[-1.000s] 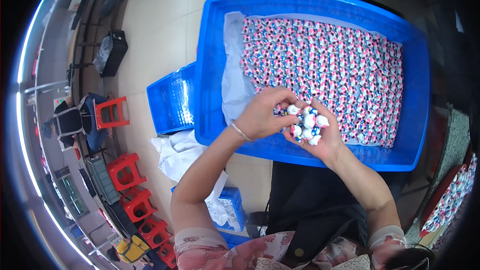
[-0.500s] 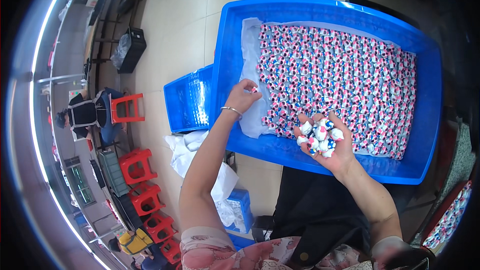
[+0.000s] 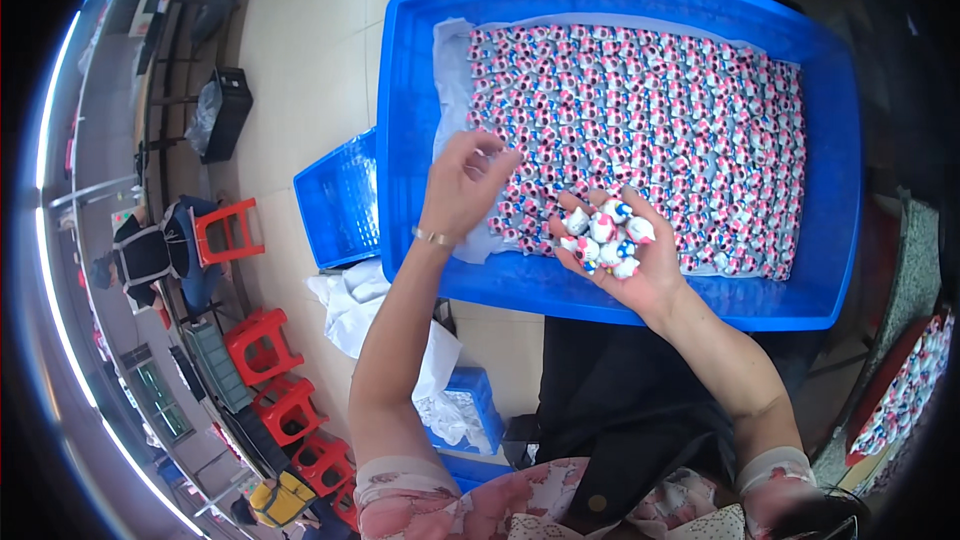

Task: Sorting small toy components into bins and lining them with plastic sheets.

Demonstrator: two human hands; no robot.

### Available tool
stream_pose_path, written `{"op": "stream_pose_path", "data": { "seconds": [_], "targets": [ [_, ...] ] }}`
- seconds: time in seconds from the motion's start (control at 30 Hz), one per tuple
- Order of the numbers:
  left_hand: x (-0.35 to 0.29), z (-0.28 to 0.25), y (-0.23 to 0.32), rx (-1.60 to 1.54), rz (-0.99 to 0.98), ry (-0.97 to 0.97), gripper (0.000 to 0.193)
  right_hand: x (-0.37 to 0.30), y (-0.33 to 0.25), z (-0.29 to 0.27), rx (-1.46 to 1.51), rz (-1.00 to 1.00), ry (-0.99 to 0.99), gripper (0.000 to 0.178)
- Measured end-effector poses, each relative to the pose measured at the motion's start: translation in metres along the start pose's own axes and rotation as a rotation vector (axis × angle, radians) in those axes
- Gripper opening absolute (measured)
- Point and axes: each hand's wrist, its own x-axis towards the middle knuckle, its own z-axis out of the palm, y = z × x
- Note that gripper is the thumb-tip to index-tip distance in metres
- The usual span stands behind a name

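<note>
A big blue plastic bin (image 3: 420, 280) holds rows of small white, pink and blue toy figurines (image 3: 640, 110), lying close together on a white liner sheet (image 3: 450, 90). Over the left part of these rows is my left hand (image 3: 465, 180), its fingers bent and the thumb apart from them; I see nothing between the tips. My right hand (image 3: 655, 275), palm up at the bin's near side, cups several loose figurines (image 3: 605, 235) of the same kind. Its fingers curl round the pile from the far side.
A smaller blue bin (image 3: 335, 205) stands at the left of the big one, with white sheeting (image 3: 350, 310) below it. Red stools (image 3: 265, 345) line the far left, where a person (image 3: 150, 250) sits. A tray of more figurines (image 3: 905, 390) is at the right edge.
The whole view has shifted, so the bin sits further left and higher. My left hand has come over the rows from the liner's edge; the small piece at its fingertips no longer shows.
</note>
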Motion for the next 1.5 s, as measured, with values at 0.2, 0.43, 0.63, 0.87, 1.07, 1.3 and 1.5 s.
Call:
{"op": "stream_pose_path", "data": {
  "seconds": [0.2,0.43,0.63,0.87,1.07,1.3,1.5],
  "targets": [
    [-0.059,0.017,0.062,0.178,0.454,-0.217,0.036,-0.001,0.009,0.004,-0.039,-0.013,-0.024,0.034],
    [-0.046,0.000,0.036,-0.570,-0.165,-0.271,0.026,-0.003,0.005,-0.005,0.052,-0.015,-0.053,0.034],
    [0.005,-0.018,-0.073,-0.034,-0.378,-0.172,0.033,0.001,0.008,0.004,0.054,0.015,-0.036,0.032],
    [0.012,0.004,-0.103,0.628,-0.028,0.018,0.031,0.004,0.008,0.011,0.075,0.029,-0.053,0.034],
    [-0.030,0.003,0.042,-0.032,0.103,-0.170,0.023,0.011,0.004,-0.003,-0.036,0.008,-0.041,0.036],
    [-0.043,0.020,0.054,-0.101,0.131,-0.338,0.022,0.003,0.009,-0.002,-0.080,0.002,0.018,0.036],
    [-0.015,-0.029,-0.026,-0.326,-0.256,-0.152,0.032,-0.005,0.009,0.000,0.050,0.042,-0.057,0.035]
  ]
}}
